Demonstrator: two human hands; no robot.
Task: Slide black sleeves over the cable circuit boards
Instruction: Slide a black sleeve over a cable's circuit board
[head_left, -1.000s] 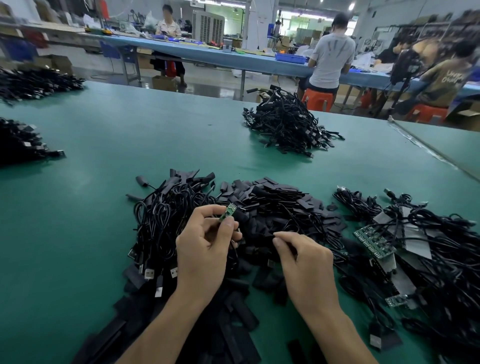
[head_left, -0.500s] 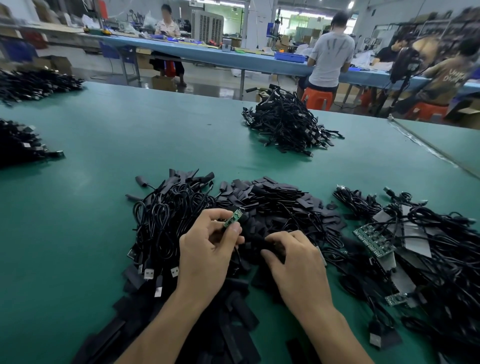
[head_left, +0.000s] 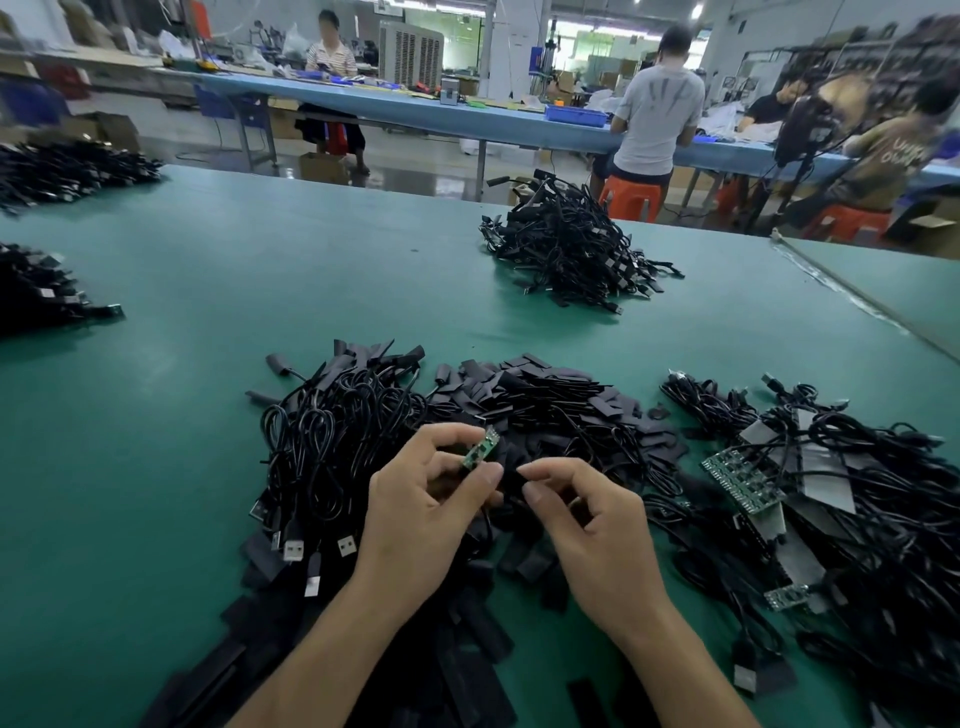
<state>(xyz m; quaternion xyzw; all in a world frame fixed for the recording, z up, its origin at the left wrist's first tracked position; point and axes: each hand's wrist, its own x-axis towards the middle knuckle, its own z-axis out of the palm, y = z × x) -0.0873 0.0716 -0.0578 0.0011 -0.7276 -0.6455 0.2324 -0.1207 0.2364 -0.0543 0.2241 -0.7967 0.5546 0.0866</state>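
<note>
Near centre of the green-matted worktable (head_left: 260, 291): left hand (head_left: 415, 519) pinches a small green circuit board (head_left: 481, 448), tilted, above the heap of flat black sleeves (head_left: 550, 400). Right hand (head_left: 597, 535), down in that heap half a second ago, has come up beside the board, thumb and forefinger drawn narrow. Cannot tell whether a sleeve sits in the pinch against the dark pile. Sleeving looks about to start. Only container: blue plastic tray (head_left: 576, 115) on the far bench (head_left: 415, 106), contents unreadable.

Green table (head_left: 208, 291); blue workbench (head_left: 415, 111) behind; orange stools (head_left: 631, 200); glossy floor (head_left: 405, 166).
</note>
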